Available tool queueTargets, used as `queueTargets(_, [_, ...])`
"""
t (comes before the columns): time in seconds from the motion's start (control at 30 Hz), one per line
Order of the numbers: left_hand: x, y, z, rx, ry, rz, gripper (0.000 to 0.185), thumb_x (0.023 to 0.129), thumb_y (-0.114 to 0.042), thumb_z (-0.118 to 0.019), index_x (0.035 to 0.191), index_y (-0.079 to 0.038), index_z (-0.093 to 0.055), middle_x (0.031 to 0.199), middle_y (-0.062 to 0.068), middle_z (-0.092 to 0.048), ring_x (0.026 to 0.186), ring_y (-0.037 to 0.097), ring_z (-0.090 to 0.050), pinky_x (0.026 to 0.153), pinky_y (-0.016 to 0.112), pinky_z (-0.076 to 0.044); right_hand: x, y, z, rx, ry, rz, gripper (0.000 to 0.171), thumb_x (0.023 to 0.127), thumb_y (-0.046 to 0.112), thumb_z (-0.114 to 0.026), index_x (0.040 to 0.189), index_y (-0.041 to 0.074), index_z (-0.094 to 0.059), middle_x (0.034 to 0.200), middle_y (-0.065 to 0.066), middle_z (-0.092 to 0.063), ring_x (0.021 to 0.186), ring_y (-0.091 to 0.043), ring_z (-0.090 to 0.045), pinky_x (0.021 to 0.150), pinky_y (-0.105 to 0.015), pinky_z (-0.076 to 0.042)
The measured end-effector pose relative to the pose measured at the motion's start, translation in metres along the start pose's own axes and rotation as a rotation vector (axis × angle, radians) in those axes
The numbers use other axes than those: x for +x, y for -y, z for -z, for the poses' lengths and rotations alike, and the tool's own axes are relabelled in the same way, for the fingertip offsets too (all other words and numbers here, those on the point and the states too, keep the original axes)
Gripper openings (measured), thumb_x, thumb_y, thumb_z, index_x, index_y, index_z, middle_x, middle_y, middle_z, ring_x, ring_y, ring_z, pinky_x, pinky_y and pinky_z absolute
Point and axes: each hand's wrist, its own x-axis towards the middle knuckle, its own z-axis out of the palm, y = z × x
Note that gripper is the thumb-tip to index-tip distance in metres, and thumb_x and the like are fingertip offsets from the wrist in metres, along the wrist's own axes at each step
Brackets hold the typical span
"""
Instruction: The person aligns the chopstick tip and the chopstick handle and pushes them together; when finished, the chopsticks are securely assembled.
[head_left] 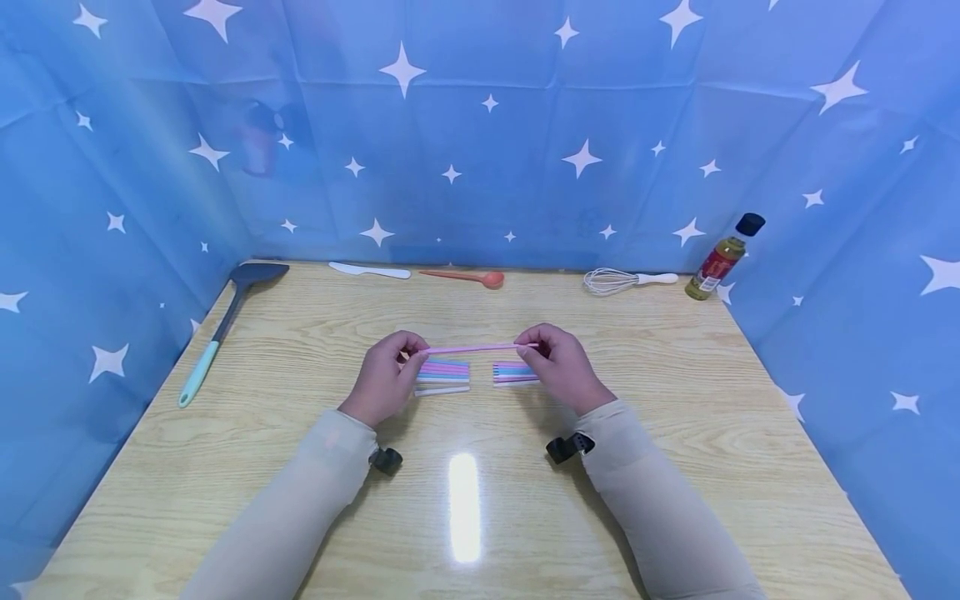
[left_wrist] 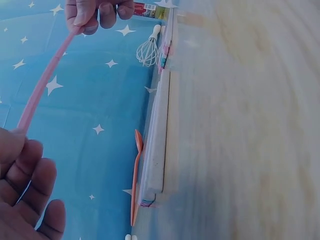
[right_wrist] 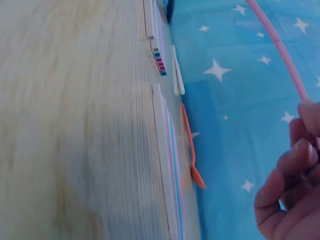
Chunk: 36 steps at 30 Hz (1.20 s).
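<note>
A thin pink straw (head_left: 480,347) spans the gap between the two hands, above the table. The left hand (head_left: 390,375) pinches its left end between thumb and fingertips. At the other end, the right hand (head_left: 558,367) pinches it the same way. In the right wrist view the straw (right_wrist: 282,50) bows slightly. Below the left hand lies a row of pink, blue, purple and white straws (head_left: 448,371), with one white straw (head_left: 442,390) a little apart at the near side. A similar row of straws (head_left: 513,373) lies partly hidden under the right hand.
Along the back of the wooden table (head_left: 465,425) lie a white knife (head_left: 369,271), an orange spoon (head_left: 491,279) and a whisk (head_left: 611,282). A bottle (head_left: 716,262) stands at the back right. A turner with a mint handle (head_left: 201,371) lies along the left edge.
</note>
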Motion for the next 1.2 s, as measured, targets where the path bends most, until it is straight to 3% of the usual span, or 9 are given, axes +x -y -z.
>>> queueTargets(0.33, [-0.001,-0.005,-0.002,-0.015,-0.053,-0.054,0.006,0.104,-0.008,-0.065,0.101,-0.002,-0.067,0.095,0.010,-0.066,0.089,0.022,-0.059,0.082,0.036,-0.050,-0.002,0.004,-0.008,0.030,-0.067,0.055,0.005,0.102,0.004,-0.067,0.103,0.004,-0.072,0.097,-0.013,-0.068,0.082,-0.021,-0.057,0.069,-0.023,-0.048])
queueTargets(0.7, [-0.002,-0.005,0.001,-0.018,-0.063,-0.048,0.006,0.103,-0.007,-0.065,0.101,-0.002,-0.068,0.095,0.010,-0.065,0.087,0.022,-0.058,0.079,0.035,-0.049,-0.003,0.005,-0.010,-0.006,-0.074,0.098,0.005,0.101,0.004,-0.068,0.102,0.007,-0.072,0.096,-0.008,-0.068,0.082,-0.022,-0.057,0.069,-0.025,-0.049])
queueTargets(0.87, [0.001,0.000,0.004,-0.022,-0.040,-0.001,0.006,0.105,-0.012,-0.066,0.103,-0.006,-0.069,0.098,0.006,-0.067,0.088,0.021,-0.058,0.080,0.035,-0.049,0.000,-0.001,-0.006,0.012,-0.053,0.044,0.013,0.103,0.011,-0.069,0.113,0.006,-0.074,0.097,-0.008,-0.068,0.080,-0.023,-0.056,0.067,-0.026,-0.048])
queueTargets(1.03, [0.006,0.009,0.014,-0.025,-0.067,0.100,0.009,0.106,-0.016,-0.064,0.107,-0.008,-0.067,0.103,0.008,-0.067,0.097,0.023,-0.059,0.083,0.037,-0.047,0.002,-0.006,-0.001,0.028,-0.018,-0.031,0.031,0.103,0.018,-0.068,0.132,0.007,-0.069,0.110,-0.009,-0.068,0.085,-0.025,-0.057,0.068,-0.028,-0.049])
queueTargets(1.2, [0.009,0.028,0.026,0.043,-0.095,0.208,0.012,0.107,-0.015,-0.061,0.111,-0.005,-0.066,0.107,0.012,-0.066,0.095,0.026,-0.059,0.082,0.037,-0.047,0.003,-0.010,0.005,0.056,-0.022,-0.078,0.031,0.104,0.022,-0.068,0.133,0.012,-0.069,0.113,-0.009,-0.066,0.089,-0.027,-0.056,0.072,-0.029,-0.049])
